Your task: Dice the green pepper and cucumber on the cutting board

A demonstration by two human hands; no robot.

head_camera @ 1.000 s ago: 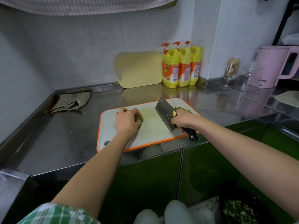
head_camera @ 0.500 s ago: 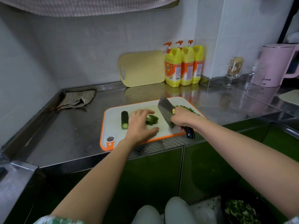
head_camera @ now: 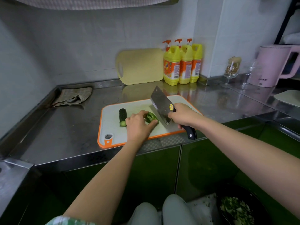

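A white cutting board with an orange rim (head_camera: 113, 127) lies on the steel counter. On its left part a short dark cucumber piece (head_camera: 122, 117) lies by itself. My left hand (head_camera: 138, 125) holds a green pepper piece (head_camera: 151, 117) at the board's middle, fingers and thumb curled round it. My right hand (head_camera: 184, 116) grips the black handle of a cleaver (head_camera: 161, 105), its blade raised and tilted just right of the pepper. Diced green bits behind my right hand are mostly hidden.
A yellow board (head_camera: 141, 66) leans on the back wall beside three yellow soap bottles (head_camera: 182, 62). A folded cloth (head_camera: 73, 96) lies back left. A stemmed glass (head_camera: 231, 70) and pink kettle (head_camera: 274, 65) stand at right. A dark bowl of chopped greens (head_camera: 238, 208) sits below.
My left hand left the cucumber piece on the board's left and moved right onto the green pepper piece, closing round it. The cleaver has lifted and tilted next to the pepper.
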